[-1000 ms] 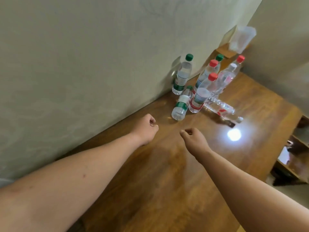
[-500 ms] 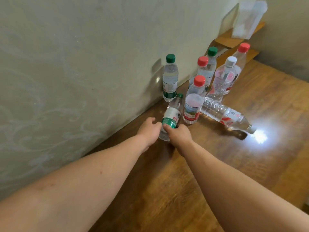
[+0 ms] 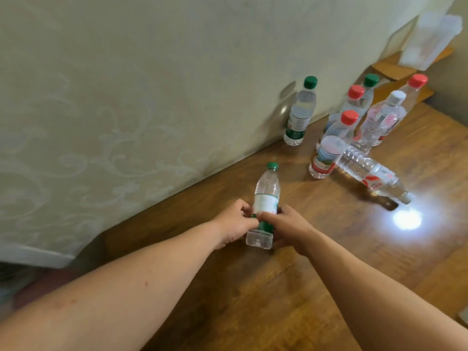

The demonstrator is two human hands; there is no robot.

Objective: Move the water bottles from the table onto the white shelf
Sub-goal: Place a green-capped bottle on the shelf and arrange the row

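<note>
Clear plastic bottle (image 3: 266, 196) with a green cap, gripped low on its body between both hands above a wooden table (image 3: 291, 287). Left hand (image 3: 234, 228) on the left side, fingers curled around the green band of the label; right hand (image 3: 286, 228) on the right side, fingers likewise wrapped and pressed against the plastic. Bottle tilted, cap pointing away toward a pale patterned wall (image 3: 126, 97), base nearest the camera. Looks to hold clear water; fill level hard to judge.

Farther back on the table, near the wall:
- one upright green-capped bottle (image 3: 300, 115) just beside the wall, clear liquid inside
- a tight cluster of upright bottles to its right: front red-capped bottle (image 3: 329, 148), second red-capped bottle (image 3: 350, 105) behind it, second green-capped bottle (image 3: 368, 89), white-capped bottle (image 3: 382, 117), and a far red-capped bottle (image 3: 414, 89)
- one bottle lying on its side (image 3: 369, 173), touching the front red-capped bottle, neck pointing right toward a bright glare spot on the wood; cap colour unclear

At the far corner, a blurred translucent white container (image 3: 428, 41) on a small wooden ledge; contents not discernible.
</note>
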